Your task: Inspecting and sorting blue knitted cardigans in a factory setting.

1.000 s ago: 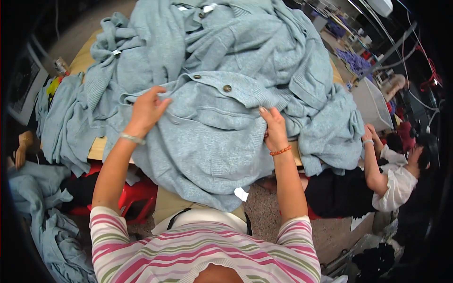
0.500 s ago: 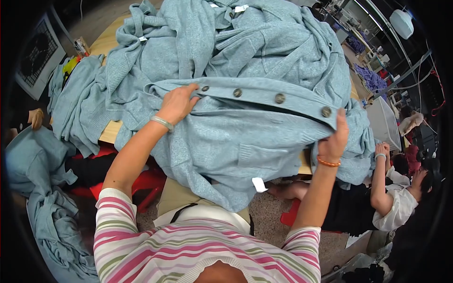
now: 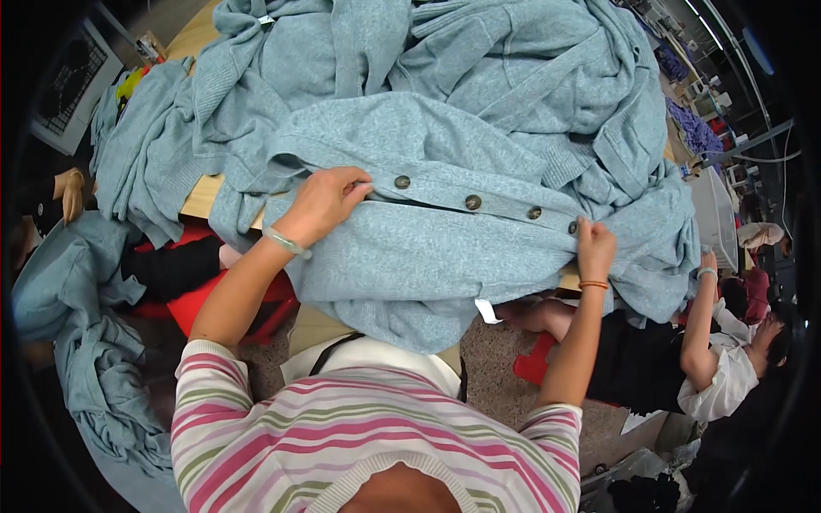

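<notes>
A pale blue-grey knit cardigan [image 3: 445,255] lies across the near edge of the table, its front band running from left to right with several dark round buttons [image 3: 473,202] along it. At the left end of the band, my left hand [image 3: 329,201] pinches the edge between thumb and fingers. My right hand [image 3: 596,250] grips the band's right end, beside the last button. Between the hands the two front edges lie close, with a narrow dark gap toward the left. A white label [image 3: 487,311] hangs from the cardigan's lower side.
A big heap of similar blue-grey knitwear [image 3: 530,77] covers the wooden table [image 3: 203,197] beyond. At the left, a co-worker's hand [image 3: 71,195] is near more knitwear [image 3: 64,265]. Another person in a white top [image 3: 731,376] sits at the right, by a pale bin [image 3: 714,218]. Red stools [image 3: 534,359] stand below.
The cardigan's upper part now spreads out beyond the band. Both hands have come down a little, my right hand also inward, and the gap along the band has narrowed.
</notes>
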